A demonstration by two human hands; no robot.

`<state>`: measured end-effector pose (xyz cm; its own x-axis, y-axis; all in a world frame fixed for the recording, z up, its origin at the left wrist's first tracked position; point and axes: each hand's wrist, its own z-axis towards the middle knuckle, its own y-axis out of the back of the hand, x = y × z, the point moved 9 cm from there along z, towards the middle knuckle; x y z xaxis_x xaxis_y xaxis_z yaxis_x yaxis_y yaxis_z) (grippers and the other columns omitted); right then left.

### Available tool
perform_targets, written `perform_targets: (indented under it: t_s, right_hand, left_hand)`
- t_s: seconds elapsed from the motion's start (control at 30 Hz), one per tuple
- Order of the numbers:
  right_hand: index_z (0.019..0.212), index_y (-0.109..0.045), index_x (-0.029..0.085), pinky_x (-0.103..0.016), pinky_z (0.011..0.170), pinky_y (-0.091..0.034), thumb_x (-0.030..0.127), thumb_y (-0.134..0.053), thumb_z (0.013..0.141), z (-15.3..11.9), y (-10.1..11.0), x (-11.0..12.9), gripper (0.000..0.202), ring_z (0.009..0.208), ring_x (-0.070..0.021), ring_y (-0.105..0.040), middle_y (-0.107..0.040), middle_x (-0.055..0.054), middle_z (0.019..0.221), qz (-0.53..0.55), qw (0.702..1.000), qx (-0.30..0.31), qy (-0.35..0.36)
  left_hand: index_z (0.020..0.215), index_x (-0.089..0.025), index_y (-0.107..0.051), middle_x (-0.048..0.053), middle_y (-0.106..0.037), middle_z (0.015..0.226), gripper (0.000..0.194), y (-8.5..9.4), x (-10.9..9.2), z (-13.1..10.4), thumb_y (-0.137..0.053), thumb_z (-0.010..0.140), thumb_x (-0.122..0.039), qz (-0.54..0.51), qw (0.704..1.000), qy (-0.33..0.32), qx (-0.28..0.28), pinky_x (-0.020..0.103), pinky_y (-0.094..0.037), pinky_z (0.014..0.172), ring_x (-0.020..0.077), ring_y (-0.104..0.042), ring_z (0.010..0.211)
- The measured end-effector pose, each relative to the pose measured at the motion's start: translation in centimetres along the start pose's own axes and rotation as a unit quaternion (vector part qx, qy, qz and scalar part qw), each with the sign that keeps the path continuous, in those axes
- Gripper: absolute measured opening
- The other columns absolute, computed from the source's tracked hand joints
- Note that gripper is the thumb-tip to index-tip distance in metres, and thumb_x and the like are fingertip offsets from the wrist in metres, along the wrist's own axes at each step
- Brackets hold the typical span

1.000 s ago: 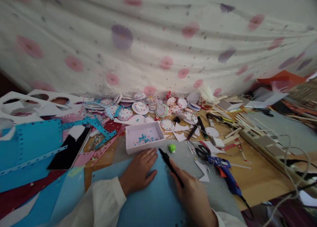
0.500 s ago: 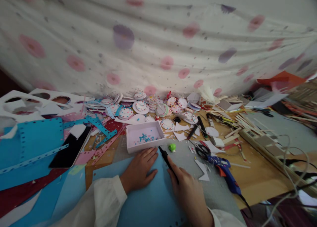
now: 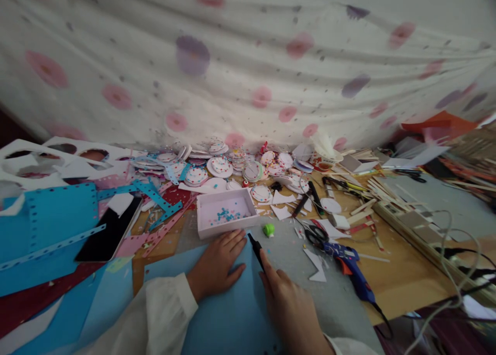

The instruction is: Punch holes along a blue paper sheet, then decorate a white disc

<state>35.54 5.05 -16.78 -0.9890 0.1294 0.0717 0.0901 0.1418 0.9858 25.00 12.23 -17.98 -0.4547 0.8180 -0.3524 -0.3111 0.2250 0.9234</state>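
A sheet of blue paper (image 3: 228, 313) lies in front of me on a grey cutting mat (image 3: 337, 298). My left hand (image 3: 217, 267) rests flat on the sheet, fingers stretched toward its far edge, thumb apart. In my right hand (image 3: 292, 306) is a slim black craft knife (image 3: 256, 251), the index finger laid along it. Its tip meets the sheet's far right edge, just right of my left fingertips; the blade is too small to make out. Beyond my hands stands a white box (image 3: 228, 230) with small blue and pink bits inside. A small green object (image 3: 268, 230) sits beside it.
To the right lie a blue glue gun (image 3: 351, 267), black-handled scissors (image 3: 316, 236) and white paper scraps (image 3: 315, 264). A phone (image 3: 108, 231) and blue and red sheets cover the left. Stacked white dotted discs (image 3: 219, 166) line the back, before a flowered curtain (image 3: 232, 60).
My right hand has shifted slightly up and left, and less of the knife's handle shows. The knife's tip is at nearly the same spot. My left hand stays flat in place.
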Motion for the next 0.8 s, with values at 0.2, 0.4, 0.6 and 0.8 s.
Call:
perform_targets:
  t_s: [0.2, 0.4, 0.6, 0.8]
  right_hand:
    - [0.144, -0.042, 0.025, -0.021, 0.044, -0.052, 0.005, -0.046, 0.089, -1.1, -0.1, -0.1, 0.059, 0.062, -0.0195, -0.074, -0.074, -0.005, 0.081, -0.019, 1.000, 0.009, 0.004]
    - [0.142, -0.045, 0.024, -0.023, 0.043, -0.054, 0.005, -0.049, 0.088, -2.3, -0.4, -0.3, 0.057, 0.059, -0.0195, -0.073, -0.074, -0.003, 0.080, -0.022, 1.000, 0.007, 0.004]
    - [0.140, -0.047, 0.021, -0.021, 0.039, -0.052, 0.003, -0.052, 0.084, -3.9, -0.9, -0.6, 0.059, 0.051, -0.0178, -0.071, -0.072, -0.001, 0.074, -0.018, 0.997, -0.063, 0.041]
    - [0.144, -0.040, 0.024, -0.019, 0.034, -0.046, 0.006, -0.049, 0.087, -6.0, -1.9, -1.5, 0.061, 0.046, -0.0145, -0.068, -0.068, 0.002, 0.071, -0.008, 0.990, -0.110, 0.085]
  left_hand:
    - [0.143, -0.012, -0.041, 0.015, -0.039, 0.152, 0.057, 0.3, -0.1, 0.1, -0.051, 0.092, -0.035, -0.018, 1.000, -0.002, -0.012, 0.047, -0.033, 0.115, 0.0281, -0.034, 0.141]
    - [0.142, -0.013, -0.041, 0.015, -0.041, 0.150, 0.055, 0.6, -0.3, 0.1, -0.050, 0.092, -0.034, -0.008, 1.000, -0.012, -0.023, 0.047, -0.035, 0.114, 0.0275, -0.036, 0.140]
    - [0.147, -0.022, -0.037, 0.011, -0.038, 0.153, 0.055, 0.2, -0.2, 0.2, -0.048, 0.095, -0.037, 0.007, 1.000, -0.008, 0.004, 0.048, -0.034, 0.113, 0.0283, -0.035, 0.141]
    - [0.146, -0.023, -0.039, 0.012, -0.040, 0.152, 0.054, 0.2, -0.2, 0.2, -0.048, 0.095, -0.038, 0.005, 1.000, -0.008, 0.009, 0.049, -0.033, 0.113, 0.0295, -0.036, 0.140]
